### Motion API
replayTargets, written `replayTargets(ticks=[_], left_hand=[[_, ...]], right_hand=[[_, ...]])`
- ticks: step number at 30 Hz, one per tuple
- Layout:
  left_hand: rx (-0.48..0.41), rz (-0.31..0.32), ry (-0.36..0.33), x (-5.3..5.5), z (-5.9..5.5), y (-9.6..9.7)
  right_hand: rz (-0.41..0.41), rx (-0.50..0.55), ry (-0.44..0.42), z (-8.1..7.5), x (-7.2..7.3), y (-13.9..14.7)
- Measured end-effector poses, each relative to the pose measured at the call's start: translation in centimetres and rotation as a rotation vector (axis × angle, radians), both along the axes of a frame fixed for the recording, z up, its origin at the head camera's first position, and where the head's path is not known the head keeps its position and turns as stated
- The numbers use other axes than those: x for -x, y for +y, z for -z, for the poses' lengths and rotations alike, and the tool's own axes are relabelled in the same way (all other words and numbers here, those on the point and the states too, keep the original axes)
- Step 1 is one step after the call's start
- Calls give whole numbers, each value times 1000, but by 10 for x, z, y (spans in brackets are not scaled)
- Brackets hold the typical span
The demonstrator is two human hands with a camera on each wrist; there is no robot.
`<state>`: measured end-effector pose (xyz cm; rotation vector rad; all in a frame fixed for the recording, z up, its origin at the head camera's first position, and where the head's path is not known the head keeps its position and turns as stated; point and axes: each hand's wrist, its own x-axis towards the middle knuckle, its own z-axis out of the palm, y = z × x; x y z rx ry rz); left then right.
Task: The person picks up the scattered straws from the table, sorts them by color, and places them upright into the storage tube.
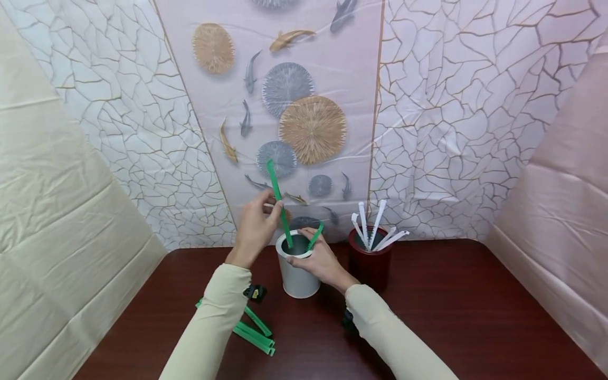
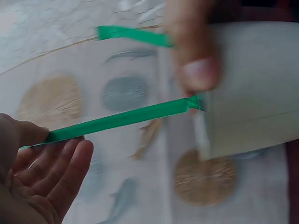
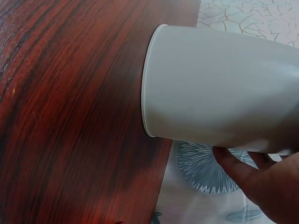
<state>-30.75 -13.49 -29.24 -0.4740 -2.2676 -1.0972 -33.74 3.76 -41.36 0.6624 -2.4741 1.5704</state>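
Note:
My left hand (image 1: 258, 221) pinches a long, narrow green strip (image 1: 279, 200) between thumb and fingers. The strip slants down, and its lower end is inside the mouth of a white cylindrical container (image 1: 300, 279). Around that container's rim my right hand (image 1: 320, 258) grips, thumb at the front and fingers at the far side. A second green strip (image 1: 315, 235) leans out of the mouth beside the right fingers. In the left wrist view the held strip (image 2: 121, 119) has a crinkled end at the rim. The container's wall (image 3: 219, 84) fills much of the right wrist view.
Several more green strips (image 1: 254, 338) lie on the dark red-brown table (image 1: 451, 316), partly behind the left sleeve. Right of the white container stands a dark red container (image 1: 370, 269) with several white strips (image 1: 378, 221). A patterned cloth (image 1: 427, 132) hangs behind the table.

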Motion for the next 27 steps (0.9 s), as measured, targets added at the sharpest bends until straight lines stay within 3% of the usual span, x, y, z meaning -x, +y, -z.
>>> replayTargets(ticks=[6, 10, 14, 19, 23, 27], left_hand=[[167, -13, -162, 13, 36, 3], [279, -24, -291, 16, 53, 2], [328, -85, -306, 16, 62, 2], [275, -154, -270, 14, 58, -8], [200, -172, -295, 9, 40, -30], [247, -209, -350, 0, 20, -59]], right_hand=[[-30, 18, -9, 3, -5, -6], [-38, 17, -7, 5, -6, -9], [-48, 13, 13, 6, -6, -13], [-38, 3, 8, 6, -5, -14], [-29, -6, 6, 4, -2, -9], [-4, -21, 18, 1, 4, 2]])
